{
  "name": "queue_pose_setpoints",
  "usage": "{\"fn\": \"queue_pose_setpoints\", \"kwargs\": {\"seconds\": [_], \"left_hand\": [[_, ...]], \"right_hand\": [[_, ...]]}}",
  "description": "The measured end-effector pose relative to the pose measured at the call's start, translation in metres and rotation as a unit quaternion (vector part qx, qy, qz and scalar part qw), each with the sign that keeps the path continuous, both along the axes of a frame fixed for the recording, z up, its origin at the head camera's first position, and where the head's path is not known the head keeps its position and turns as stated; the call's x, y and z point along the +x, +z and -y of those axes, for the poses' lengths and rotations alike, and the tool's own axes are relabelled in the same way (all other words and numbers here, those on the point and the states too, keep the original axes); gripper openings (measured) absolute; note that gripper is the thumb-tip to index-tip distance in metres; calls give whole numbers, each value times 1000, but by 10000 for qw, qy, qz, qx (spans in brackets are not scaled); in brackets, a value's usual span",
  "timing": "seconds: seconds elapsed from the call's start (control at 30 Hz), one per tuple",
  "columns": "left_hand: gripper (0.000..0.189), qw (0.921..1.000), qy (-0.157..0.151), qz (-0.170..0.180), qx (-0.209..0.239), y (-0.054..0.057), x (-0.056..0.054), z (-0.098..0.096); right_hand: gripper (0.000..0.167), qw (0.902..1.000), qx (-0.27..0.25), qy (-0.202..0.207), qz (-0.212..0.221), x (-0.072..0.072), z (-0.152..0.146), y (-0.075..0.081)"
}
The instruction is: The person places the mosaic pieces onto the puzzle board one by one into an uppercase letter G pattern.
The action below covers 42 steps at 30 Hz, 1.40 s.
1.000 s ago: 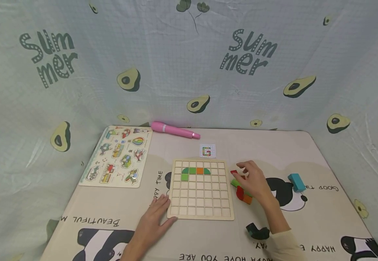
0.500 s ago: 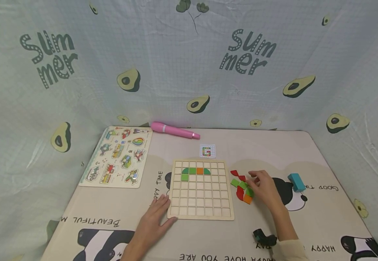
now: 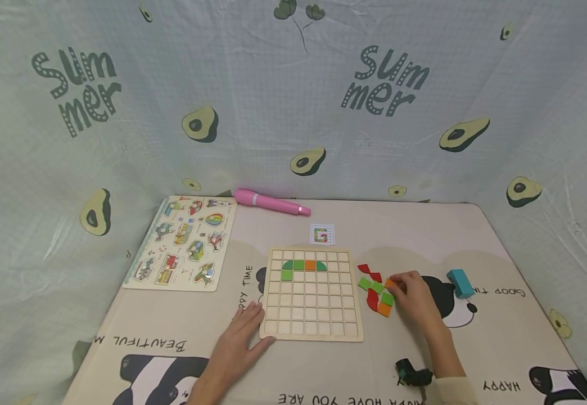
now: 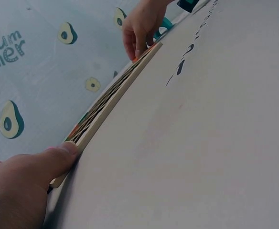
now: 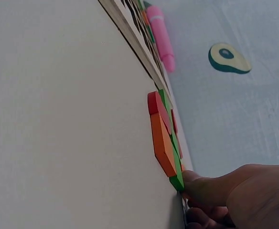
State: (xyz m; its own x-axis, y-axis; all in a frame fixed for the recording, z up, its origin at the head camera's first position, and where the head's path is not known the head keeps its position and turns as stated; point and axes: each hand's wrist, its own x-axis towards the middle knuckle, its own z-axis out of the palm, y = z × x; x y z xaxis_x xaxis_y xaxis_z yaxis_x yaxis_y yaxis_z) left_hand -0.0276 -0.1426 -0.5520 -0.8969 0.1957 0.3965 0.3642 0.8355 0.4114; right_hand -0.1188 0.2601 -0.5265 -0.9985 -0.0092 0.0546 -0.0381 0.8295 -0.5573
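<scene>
A wooden grid board [image 3: 317,304] lies flat, with green and orange pieces [image 3: 311,265] set in its upper cells. My left hand [image 3: 234,346] rests at its near left corner, fingers fairly straight; the left wrist view has the thumb [image 4: 63,155] on the board's edge. Right of the board, my right hand [image 3: 417,301] pinches a small orange piece [image 3: 389,283] between thumb and fingertips, low at the table. Beside those fingertips lie green squares [image 3: 377,287], red curved pieces [image 3: 372,300] and another orange square [image 3: 384,309]. The hand partly covers the pinched piece.
A small pattern card [image 3: 322,234] lies behind the board, with a pink pen-like stick [image 3: 273,202] farther back. A picture puzzle board [image 3: 182,244] is at the left. A teal block [image 3: 460,283] sits at the right; the dark wrist device [image 3: 412,373] is below the right hand.
My right hand drew back right from over the loose pieces, then came down at their right side, where an orange piece now shows at its fingertips. The left hand stayed put.
</scene>
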Motion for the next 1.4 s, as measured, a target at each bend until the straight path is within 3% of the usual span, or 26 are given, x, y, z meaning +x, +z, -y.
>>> {"fn": "queue_pose_setpoints", "kwargs": {"seconds": [0.2,0.43,0.77,1.1,1.4], "left_hand": [[63,10000,1,-11,40,1,0,0],[62,10000,13,26,34,1,0,0],[61,9999,25,146,56,2,0,0],[62,10000,-33,-26,68,0,-1,1],[64,10000,-64,37,44,0,-1,1]], "right_hand": [[26,10000,42,30,44,-4,0,4],[27,9994,-280,-114,149,-7,6,14],[27,9983,-585,-36,12,-15,36,26],[23,9958,-762,440,-250,-22,66,30],[19,9909,-844,917,-518,-26,97,28]]}}
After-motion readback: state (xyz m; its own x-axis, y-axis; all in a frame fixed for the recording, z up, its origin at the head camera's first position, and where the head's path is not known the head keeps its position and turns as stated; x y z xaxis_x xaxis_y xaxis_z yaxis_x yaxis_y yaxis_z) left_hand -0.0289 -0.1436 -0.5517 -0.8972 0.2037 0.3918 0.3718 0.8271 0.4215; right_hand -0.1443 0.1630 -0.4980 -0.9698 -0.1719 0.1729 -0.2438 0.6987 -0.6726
